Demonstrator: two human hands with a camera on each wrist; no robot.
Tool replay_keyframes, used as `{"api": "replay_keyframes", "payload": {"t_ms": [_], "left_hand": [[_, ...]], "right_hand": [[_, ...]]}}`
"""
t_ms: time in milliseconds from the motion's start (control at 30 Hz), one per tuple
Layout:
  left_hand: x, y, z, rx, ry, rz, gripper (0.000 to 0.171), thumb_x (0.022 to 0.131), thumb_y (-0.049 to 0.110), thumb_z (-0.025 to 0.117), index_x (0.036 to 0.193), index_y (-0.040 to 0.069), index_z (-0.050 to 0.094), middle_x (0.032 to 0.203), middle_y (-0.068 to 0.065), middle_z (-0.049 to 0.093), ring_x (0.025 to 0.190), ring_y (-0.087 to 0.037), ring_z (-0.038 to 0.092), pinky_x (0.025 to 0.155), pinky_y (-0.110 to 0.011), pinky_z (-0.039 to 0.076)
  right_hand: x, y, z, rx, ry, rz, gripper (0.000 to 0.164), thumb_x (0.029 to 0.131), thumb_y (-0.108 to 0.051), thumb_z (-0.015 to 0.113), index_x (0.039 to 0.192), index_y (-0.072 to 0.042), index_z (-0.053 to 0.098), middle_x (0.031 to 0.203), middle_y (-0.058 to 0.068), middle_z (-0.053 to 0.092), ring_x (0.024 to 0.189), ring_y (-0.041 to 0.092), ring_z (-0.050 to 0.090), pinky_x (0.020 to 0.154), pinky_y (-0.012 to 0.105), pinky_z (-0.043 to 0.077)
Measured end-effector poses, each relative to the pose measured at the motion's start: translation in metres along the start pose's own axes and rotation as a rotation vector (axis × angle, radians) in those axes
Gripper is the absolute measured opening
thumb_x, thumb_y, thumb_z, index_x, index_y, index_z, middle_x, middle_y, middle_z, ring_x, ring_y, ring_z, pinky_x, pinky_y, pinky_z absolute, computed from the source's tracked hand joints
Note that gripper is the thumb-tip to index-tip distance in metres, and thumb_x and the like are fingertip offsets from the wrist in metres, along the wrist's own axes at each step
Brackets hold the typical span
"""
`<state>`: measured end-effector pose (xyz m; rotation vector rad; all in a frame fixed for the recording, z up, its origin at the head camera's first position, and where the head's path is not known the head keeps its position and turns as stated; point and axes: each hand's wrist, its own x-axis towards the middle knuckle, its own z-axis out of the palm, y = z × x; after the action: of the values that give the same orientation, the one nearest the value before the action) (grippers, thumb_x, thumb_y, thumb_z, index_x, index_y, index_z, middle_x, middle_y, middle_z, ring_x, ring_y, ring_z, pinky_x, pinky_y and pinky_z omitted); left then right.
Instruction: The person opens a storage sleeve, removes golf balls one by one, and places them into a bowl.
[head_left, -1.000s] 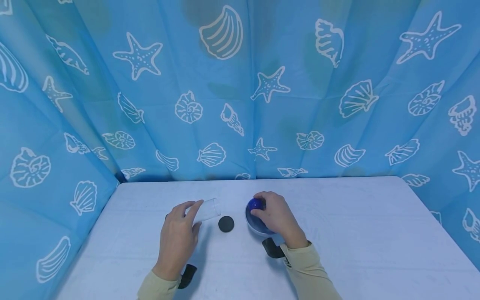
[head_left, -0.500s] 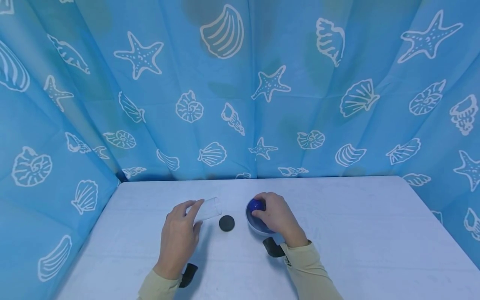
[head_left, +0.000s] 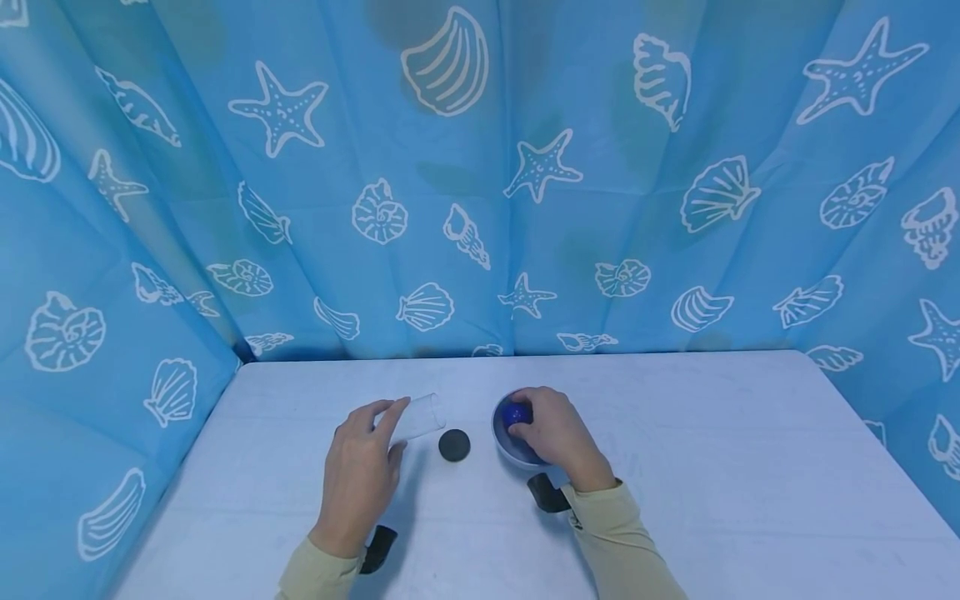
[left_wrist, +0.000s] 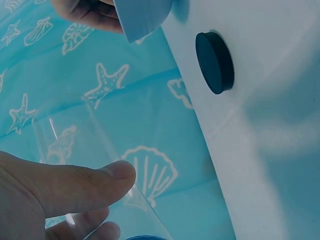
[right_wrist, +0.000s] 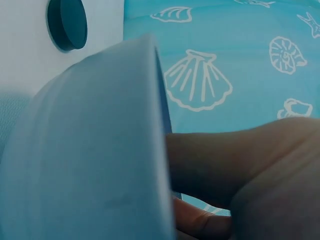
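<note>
My left hand (head_left: 358, 471) grips a clear cylindrical container (head_left: 422, 418), tilted on its side with its rim pointing right. The left wrist view shows the thumb lying along the clear container (left_wrist: 75, 130), and a bit of blue shows at the bottom edge there. My right hand (head_left: 555, 429) reaches into a pale bowl (head_left: 510, 454) and pinches a shiny blue ball (head_left: 516, 414) inside it. In the right wrist view the wall of the bowl (right_wrist: 95, 150) hides the ball and the fingertips. Between the hands a round black disc (head_left: 454, 445) lies flat.
All of this is on a table with a white cloth (head_left: 712, 467). A blue curtain (head_left: 465, 167) printed with white shells and starfish stands behind the table and along both sides. A dark wrist mount (head_left: 548, 493) sticks out from the right sleeve.
My right hand has lowered the blue ball a little deeper into the bowl. The left hand keeps its hold on the clear container in nearly the same place.
</note>
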<state>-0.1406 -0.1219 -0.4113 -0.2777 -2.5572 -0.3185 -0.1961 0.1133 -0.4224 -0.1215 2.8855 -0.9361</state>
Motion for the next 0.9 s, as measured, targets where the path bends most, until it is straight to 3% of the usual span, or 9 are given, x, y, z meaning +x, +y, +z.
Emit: {"api": "replay_keyframes", "payload": {"t_ms": [700, 900], "left_hand": [[0.0003, -0.0006, -0.0006, 0.002, -0.008, -0.008, 0.063, 0.066, 0.007, 0.083, 0.123, 0.014, 0.058, 0.114, -0.013, 0.06, 0.103, -0.03, 0.057, 0.09, -0.046, 0.047], [0.0001, -0.0015, -0.0005, 0.0, -0.005, 0.0, 0.062, 0.066, 0.007, 0.083, 0.123, 0.014, 0.058, 0.114, -0.013, 0.06, 0.103, -0.03, 0.057, 0.09, -0.046, 0.047]], "right_hand": [[-0.0004, -0.0016, -0.0006, -0.008, -0.025, 0.087, 0.047, 0.08, -0.011, 0.072, 0.123, -0.008, 0.057, 0.125, 0.013, 0.055, 0.117, 0.031, 0.051, 0.094, 0.05, 0.044], [-0.0025, -0.0037, -0.0027, -0.007, -0.006, 0.075, 0.049, 0.079, -0.014, 0.073, 0.125, -0.008, 0.056, 0.122, 0.012, 0.057, 0.114, 0.029, 0.052, 0.093, 0.047, 0.045]]}}
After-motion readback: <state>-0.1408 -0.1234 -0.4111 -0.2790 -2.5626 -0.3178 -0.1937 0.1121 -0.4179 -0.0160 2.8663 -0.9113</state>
